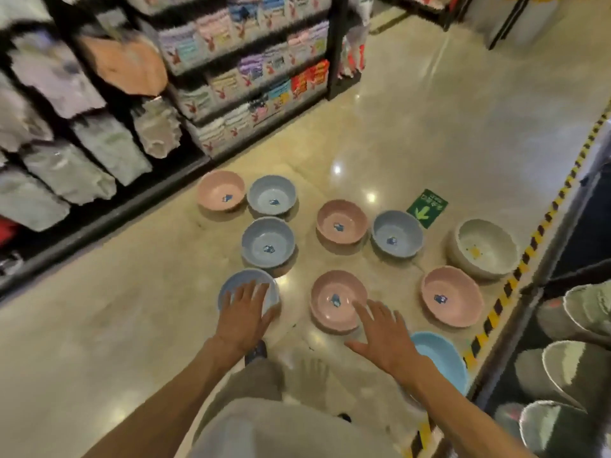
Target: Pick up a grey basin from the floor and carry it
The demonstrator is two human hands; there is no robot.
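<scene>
Several plastic basins stand on a shiny shop floor. My left hand (244, 314) reaches out with straight spread fingers over the nearest blue basin (231, 285). My right hand (385, 332) is spread flat, its fingertips over the near rim of a pink basin (330, 292). Neither hand holds anything. Beyond lie another blue basin (268, 242), a pink basin (342, 222), a blue one (397, 233), a pink (221, 190) and blue (272, 195) pair at the back, a pink basin (451, 295) to the right and a white basin (484, 247). A bright blue basin (443, 355) sits under my right forearm.
Black shelves with packed textiles (251, 71) and folded goods (66, 160) line the left. A shelf with stacked pale basins (568, 368) stands at the right behind yellow-black floor tape (535, 239). A green floor arrow sticker (426, 208) lies past the basins. My legs (281, 408) are below.
</scene>
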